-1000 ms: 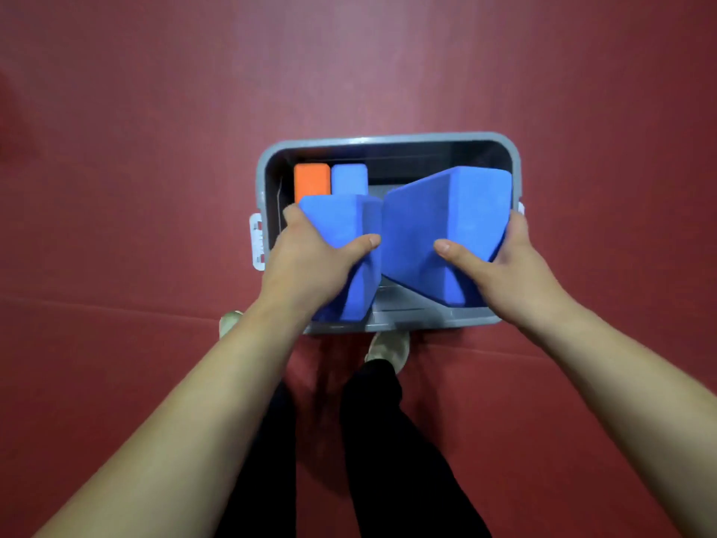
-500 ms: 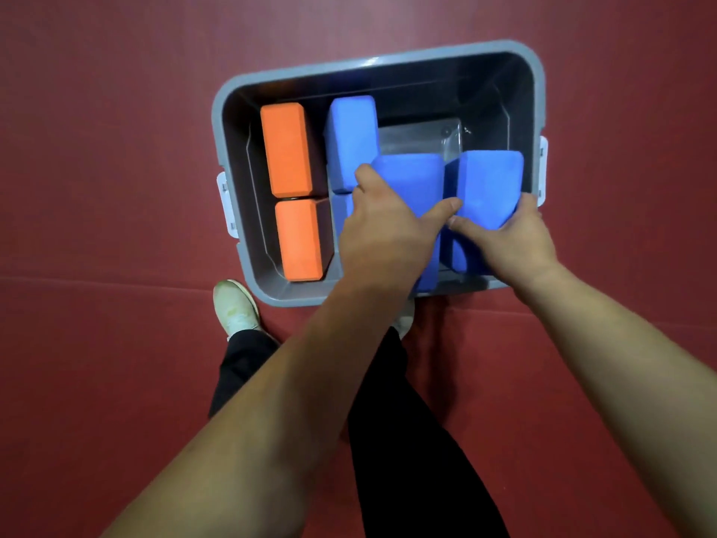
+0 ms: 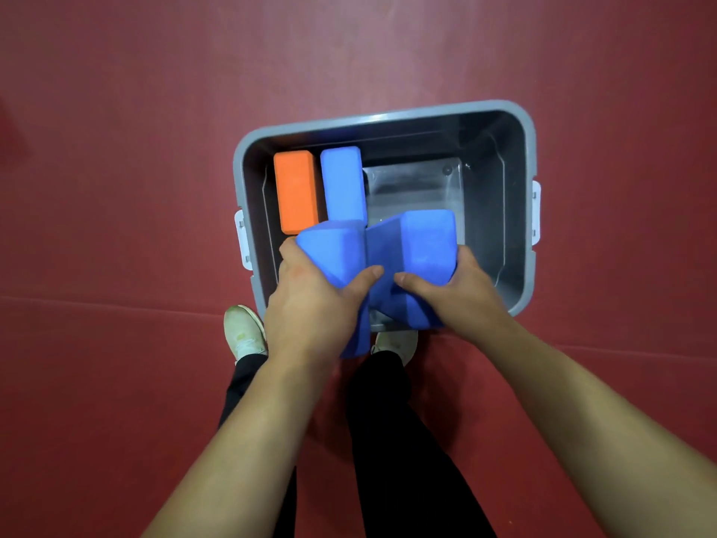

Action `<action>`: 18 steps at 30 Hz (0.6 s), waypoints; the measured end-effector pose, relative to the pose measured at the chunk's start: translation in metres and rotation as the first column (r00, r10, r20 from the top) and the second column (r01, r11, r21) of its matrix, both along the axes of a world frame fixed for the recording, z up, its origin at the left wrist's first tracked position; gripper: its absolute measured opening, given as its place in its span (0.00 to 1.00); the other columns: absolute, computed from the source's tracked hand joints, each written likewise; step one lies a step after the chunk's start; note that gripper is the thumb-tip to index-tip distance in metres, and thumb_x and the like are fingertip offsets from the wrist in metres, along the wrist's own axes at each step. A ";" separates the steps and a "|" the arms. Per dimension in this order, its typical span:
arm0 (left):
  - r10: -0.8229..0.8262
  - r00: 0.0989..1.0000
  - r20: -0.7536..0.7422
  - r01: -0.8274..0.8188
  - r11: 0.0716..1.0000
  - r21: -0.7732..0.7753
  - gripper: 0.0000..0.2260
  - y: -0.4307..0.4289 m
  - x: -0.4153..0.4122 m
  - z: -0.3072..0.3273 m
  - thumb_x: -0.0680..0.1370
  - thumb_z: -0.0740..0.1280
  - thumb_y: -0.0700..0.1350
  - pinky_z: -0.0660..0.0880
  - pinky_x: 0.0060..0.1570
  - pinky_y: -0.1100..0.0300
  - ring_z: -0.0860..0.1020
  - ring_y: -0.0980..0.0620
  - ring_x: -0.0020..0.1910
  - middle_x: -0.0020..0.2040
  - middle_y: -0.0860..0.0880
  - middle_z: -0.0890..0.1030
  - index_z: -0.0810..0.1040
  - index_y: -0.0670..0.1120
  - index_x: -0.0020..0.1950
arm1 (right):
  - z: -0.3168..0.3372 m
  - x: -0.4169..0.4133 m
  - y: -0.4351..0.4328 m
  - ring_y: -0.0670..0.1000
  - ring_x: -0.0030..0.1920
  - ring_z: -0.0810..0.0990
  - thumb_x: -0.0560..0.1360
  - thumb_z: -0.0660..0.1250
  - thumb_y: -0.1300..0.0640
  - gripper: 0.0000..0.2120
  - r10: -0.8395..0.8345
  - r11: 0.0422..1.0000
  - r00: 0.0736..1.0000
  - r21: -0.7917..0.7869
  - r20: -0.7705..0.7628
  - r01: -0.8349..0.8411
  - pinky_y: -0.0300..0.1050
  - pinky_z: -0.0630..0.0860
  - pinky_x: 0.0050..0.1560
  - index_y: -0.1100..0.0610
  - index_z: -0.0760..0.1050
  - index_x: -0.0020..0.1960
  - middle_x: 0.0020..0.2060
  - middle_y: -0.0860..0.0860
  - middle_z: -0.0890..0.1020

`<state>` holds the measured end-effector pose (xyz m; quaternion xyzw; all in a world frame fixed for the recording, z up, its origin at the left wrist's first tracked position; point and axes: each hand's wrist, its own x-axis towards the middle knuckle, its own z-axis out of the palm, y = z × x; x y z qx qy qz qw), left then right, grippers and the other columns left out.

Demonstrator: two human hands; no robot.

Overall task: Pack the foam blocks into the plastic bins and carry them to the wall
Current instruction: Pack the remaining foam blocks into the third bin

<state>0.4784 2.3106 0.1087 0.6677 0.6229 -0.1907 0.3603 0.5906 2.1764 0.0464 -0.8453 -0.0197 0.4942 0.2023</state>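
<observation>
A grey plastic bin (image 3: 380, 117) stands on the red floor in front of my feet. Inside, at its left, an orange foam block (image 3: 295, 190) and a blue foam block (image 3: 343, 184) lie side by side. My left hand (image 3: 310, 300) grips a blue foam block (image 3: 333, 252) over the bin's near left part. My right hand (image 3: 454, 293) grips a second blue foam block (image 3: 419, 246) beside it. The two held blocks touch in the middle and tilt apart. They hide the bin's near left contents, except a sliver of orange by my left hand.
The bin's right half shows bare grey bottom (image 3: 485, 227). White latches (image 3: 241, 242) sit on both short sides. My shoes (image 3: 243, 330) and black trouser legs are just before the bin. Red floor mat (image 3: 116, 188) surrounds everything, with a seam running across near my feet.
Half a second ago both hands pressed the blue blocks low inside the bin. Now the blocks sit higher and tilted over the near edge, and my view has pulled back.
</observation>
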 end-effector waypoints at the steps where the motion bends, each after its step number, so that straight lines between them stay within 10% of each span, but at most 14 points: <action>1: -0.016 1.000 0.003 0.016 1.000 0.001 0.39 -0.001 0.003 0.003 0.68 0.73 0.68 0.68 0.47 0.53 0.77 0.41 0.59 0.65 0.51 0.76 0.61 0.52 0.69 | 0.004 0.004 -0.001 0.53 0.53 0.80 0.61 0.77 0.33 0.36 -0.007 1.000 1.000 0.001 0.013 0.007 0.52 0.77 0.54 0.50 0.69 0.61 0.53 0.47 0.80; 18: -0.052 0.992 0.118 0.064 0.993 -0.098 0.43 -0.030 0.055 -0.114 0.70 0.73 0.65 0.72 0.55 0.49 0.75 0.38 0.64 0.69 0.43 0.71 0.58 0.44 0.74 | -0.055 0.031 -0.028 0.55 0.56 0.79 0.64 0.78 0.36 0.39 -0.104 0.994 0.988 -0.010 0.112 0.106 0.52 0.77 0.55 0.51 0.66 0.66 0.56 0.48 0.79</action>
